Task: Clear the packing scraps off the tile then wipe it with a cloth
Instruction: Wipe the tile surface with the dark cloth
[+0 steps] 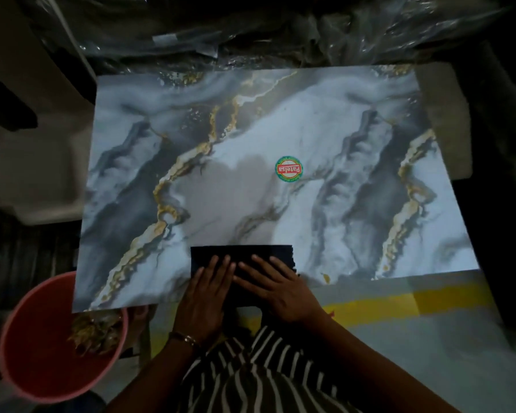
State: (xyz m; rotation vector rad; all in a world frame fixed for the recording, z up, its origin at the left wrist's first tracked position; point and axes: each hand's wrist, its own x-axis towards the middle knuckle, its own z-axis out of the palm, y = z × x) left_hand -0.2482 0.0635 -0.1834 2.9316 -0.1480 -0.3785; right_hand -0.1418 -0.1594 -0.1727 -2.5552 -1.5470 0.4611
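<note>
Risk: dark folded cloth point(241, 265) is pinned at the near edge of the grey-and-gold marbled tile point(325, 120) under left hand point(204, 296) and right hand point(276, 286), fingers straight and slightly spread. The round red-and-green sticker point(289, 169) could be snagged mid-stroke (cloth bunches), and the tile could be slid by an uneven push.

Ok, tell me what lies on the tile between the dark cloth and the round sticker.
Nothing: in the head view the tile is bare marble pattern from the dark cloth, pressed by both hands, to the round sticker.
</note>
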